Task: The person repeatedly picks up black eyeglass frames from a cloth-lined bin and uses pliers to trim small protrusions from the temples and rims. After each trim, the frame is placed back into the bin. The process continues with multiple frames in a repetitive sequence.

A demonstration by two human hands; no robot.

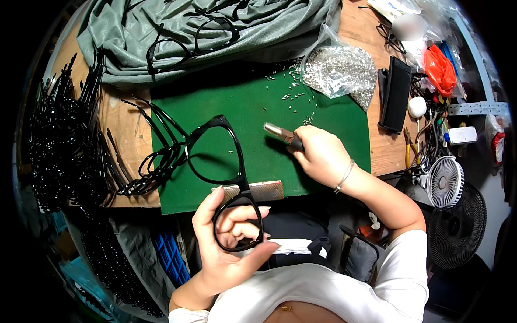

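My left hand (226,258) is closed on a black eyeglass frame (240,161), holding it by its lower rim with fingers showing through the empty lens opening. The frame tilts upward over the mat, its other rim nearer the middle. Resting on the green mat (247,102), my right hand (323,153) grips a pair of pliers (278,132); their blunt metal tip points left and the dark handle goes into the palm. Behind the frame, a textured metal strip (269,190) lies at the mat's near edge. Tiny metal pieces (293,97) are scattered farther back.
Black frames (64,140) are heaped at the left; several more (161,161) lie beside the mat. Two frames rest on grey-green cloth (124,48) at the back. A clear bag of metal pieces (339,70), a phone (396,94), yellow-handled pliers (408,148) and a white fan (446,182) stand rightward.
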